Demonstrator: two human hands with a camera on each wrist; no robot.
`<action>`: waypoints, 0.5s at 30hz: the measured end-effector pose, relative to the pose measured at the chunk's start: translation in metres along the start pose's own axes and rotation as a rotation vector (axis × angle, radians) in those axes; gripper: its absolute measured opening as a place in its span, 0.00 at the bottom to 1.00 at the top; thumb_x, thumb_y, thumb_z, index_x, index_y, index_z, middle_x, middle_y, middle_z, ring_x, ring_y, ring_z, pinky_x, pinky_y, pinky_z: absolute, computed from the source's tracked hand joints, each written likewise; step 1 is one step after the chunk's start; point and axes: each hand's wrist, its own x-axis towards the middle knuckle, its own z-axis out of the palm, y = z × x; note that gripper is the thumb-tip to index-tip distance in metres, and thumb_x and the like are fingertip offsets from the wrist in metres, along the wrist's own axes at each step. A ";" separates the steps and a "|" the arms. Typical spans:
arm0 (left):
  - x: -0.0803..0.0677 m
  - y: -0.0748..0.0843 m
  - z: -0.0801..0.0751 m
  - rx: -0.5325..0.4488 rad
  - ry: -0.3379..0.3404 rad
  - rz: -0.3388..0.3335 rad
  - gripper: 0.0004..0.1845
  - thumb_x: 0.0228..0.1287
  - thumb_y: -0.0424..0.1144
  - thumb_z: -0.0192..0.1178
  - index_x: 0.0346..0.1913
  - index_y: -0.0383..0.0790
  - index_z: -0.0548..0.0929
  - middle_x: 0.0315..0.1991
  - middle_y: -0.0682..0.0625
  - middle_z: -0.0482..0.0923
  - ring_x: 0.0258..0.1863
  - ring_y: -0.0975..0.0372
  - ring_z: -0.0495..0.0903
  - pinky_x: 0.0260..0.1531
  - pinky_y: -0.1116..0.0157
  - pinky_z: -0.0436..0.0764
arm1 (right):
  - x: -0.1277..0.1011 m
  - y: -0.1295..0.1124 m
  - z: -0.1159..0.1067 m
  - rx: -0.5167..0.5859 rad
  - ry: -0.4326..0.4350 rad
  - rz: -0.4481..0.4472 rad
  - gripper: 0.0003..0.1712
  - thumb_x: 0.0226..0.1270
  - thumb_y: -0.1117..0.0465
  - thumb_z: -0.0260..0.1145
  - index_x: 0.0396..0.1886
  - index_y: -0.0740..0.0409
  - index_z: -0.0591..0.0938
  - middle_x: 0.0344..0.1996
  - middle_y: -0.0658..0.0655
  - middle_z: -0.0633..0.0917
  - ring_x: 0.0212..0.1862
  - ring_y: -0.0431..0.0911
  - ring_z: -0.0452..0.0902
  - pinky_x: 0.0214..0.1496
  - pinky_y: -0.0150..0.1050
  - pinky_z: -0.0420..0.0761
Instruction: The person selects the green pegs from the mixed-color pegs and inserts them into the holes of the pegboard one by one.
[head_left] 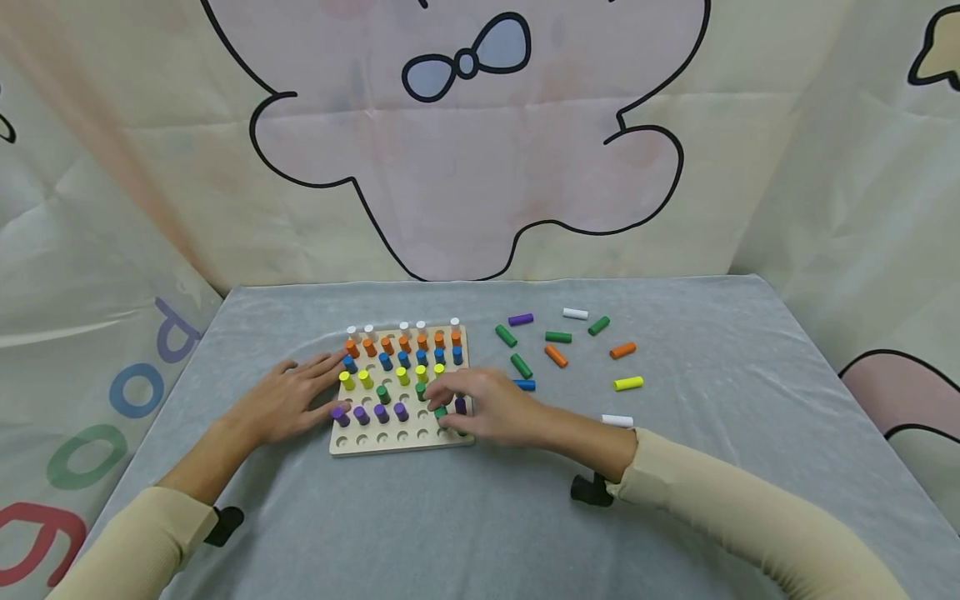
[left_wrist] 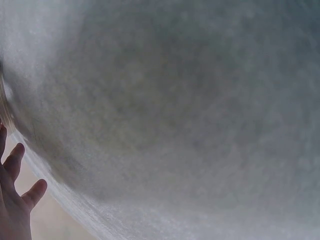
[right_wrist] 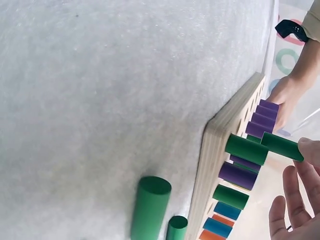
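Right hand [head_left: 491,410] over the near-right corner of the wooden pegboard [head_left: 402,442], fingers curled, pinching a green peg [right_wrist: 281,145] at its tip; the peg sits at the board's right columns, just beside a purple peg [head_left: 460,406]. Left hand [head_left: 288,402] lies flat against the board's left edge, fingers straight and slightly spread, fingertips near the blue and yellow pegs [head_left: 347,381]. Loose pegs lie on the grey cloth [head_left: 480,517] beyond and right of the right hand: green [head_left: 521,366], orange [head_left: 556,356], white [head_left: 617,421].
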 end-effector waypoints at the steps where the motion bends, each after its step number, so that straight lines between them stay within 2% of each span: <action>1: 0.000 0.000 0.000 0.000 -0.001 -0.001 0.40 0.73 0.61 0.49 0.75 0.36 0.63 0.75 0.38 0.58 0.72 0.42 0.61 0.61 0.34 0.64 | 0.000 0.000 0.001 -0.007 -0.003 0.009 0.20 0.62 0.63 0.74 0.54 0.58 0.83 0.43 0.47 0.88 0.48 0.35 0.81 0.56 0.37 0.78; 7: 0.000 0.000 0.000 -0.004 -0.003 -0.002 0.40 0.73 0.61 0.49 0.75 0.36 0.62 0.76 0.38 0.58 0.72 0.42 0.62 0.61 0.35 0.65 | 0.001 0.002 0.006 -0.024 -0.025 0.057 0.21 0.62 0.62 0.74 0.54 0.57 0.82 0.42 0.45 0.88 0.50 0.36 0.80 0.61 0.43 0.73; 15: 0.000 0.000 0.001 -0.009 0.005 -0.003 0.40 0.73 0.62 0.49 0.75 0.36 0.62 0.76 0.40 0.57 0.72 0.43 0.62 0.60 0.35 0.66 | 0.000 0.003 0.012 -0.042 -0.050 0.091 0.21 0.63 0.61 0.74 0.55 0.55 0.82 0.43 0.43 0.88 0.50 0.36 0.79 0.58 0.40 0.74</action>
